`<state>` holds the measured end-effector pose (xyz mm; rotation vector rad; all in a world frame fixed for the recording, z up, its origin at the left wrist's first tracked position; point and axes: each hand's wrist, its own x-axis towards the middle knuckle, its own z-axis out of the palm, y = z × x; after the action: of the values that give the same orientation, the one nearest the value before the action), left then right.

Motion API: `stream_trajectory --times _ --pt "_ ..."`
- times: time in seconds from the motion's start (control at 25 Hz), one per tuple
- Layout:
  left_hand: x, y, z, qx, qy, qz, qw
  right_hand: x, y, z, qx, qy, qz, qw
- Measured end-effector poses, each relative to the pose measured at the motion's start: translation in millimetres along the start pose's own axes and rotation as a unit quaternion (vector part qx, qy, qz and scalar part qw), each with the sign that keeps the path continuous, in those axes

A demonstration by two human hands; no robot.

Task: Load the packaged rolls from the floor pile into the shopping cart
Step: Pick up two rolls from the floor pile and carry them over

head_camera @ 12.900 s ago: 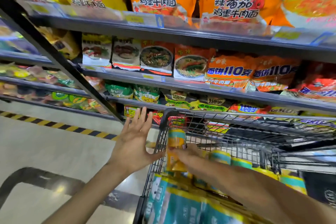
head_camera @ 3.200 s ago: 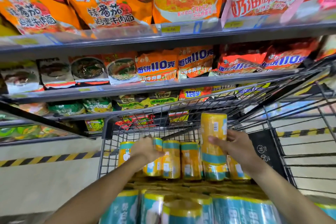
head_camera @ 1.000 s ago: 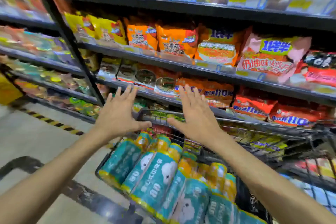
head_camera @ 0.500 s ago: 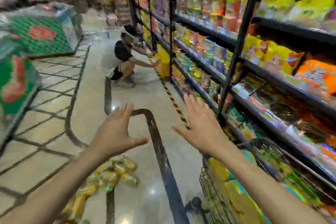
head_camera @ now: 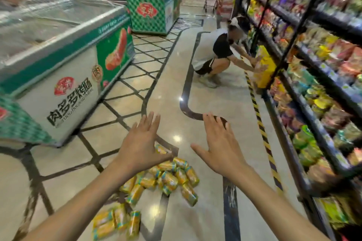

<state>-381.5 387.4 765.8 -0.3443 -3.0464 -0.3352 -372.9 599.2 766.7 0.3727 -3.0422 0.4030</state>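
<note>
In the head view, the left hand [head_camera: 141, 146] and the right hand [head_camera: 219, 148] are held out in front, palms down, fingers straight and spread wide; nothing is gripped by either. They are judged to be raised this way in readiness for a reach down to the next pick-up. The packaged rolls [head_camera: 170, 178], yellow with teal bands, are seen lying loose on the floor [head_camera: 205, 211] just below the left hand, with a smaller cluster [head_camera: 115, 221] nearer the bottom of the picture. Both groups lie towards the middle of the aisle, well apart from the striped floor edge under the shelves [head_camera: 313, 84]. The shopping cart is not shown here. A chest freezer [head_camera: 58, 49] is seen at the left, and a crouching person [head_camera: 213, 53] further along the shelves. Much of the pile is judged not yet loaded
</note>
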Motion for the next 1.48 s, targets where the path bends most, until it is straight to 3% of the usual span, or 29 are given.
stream_trajectory --times 0.32,0.56,0.76,0.96,1.04,1.12,1.28,1.48 --pt "133.8 -44.1 61.2 -0.019 -0.016 -0.058 0.998 150.4 52.7 64.4 0.027 -0.057 -0.008 0.998" --pt "251.7 -68.4 174.7 -0.071 0.003 -0.254 0.964 282.9 131.8 171.4 0.08 -0.107 -0.019 0.991" --pt "295.0 -98.5 334.4 -0.089 -0.048 -0.353 0.93 342.5 167.0 321.9 0.05 -0.145 -0.003 0.988" --pt "283.8 -145.9 536.0 -0.126 -0.138 -0.386 0.903 338.6 220.2 512.8 0.063 -0.277 0.049 0.958" --pt "268.7 -160.0 614.9 -0.142 -0.183 -0.429 0.873 319.9 240.8 594.9 0.062 -0.292 0.087 0.95" --pt "246.5 -168.6 680.5 -0.18 -0.209 -0.506 0.817 296.7 252.3 662.9 0.06 -0.331 0.135 0.932" --pt "207.0 -175.1 762.8 -0.236 -0.203 -0.636 0.706 262.4 276.6 765.6 0.087 -0.334 0.254 0.904" --pt "198.5 -171.5 804.8 -0.258 -0.144 -0.692 0.659 247.2 294.0 823.0 0.082 -0.33 0.321 0.884"
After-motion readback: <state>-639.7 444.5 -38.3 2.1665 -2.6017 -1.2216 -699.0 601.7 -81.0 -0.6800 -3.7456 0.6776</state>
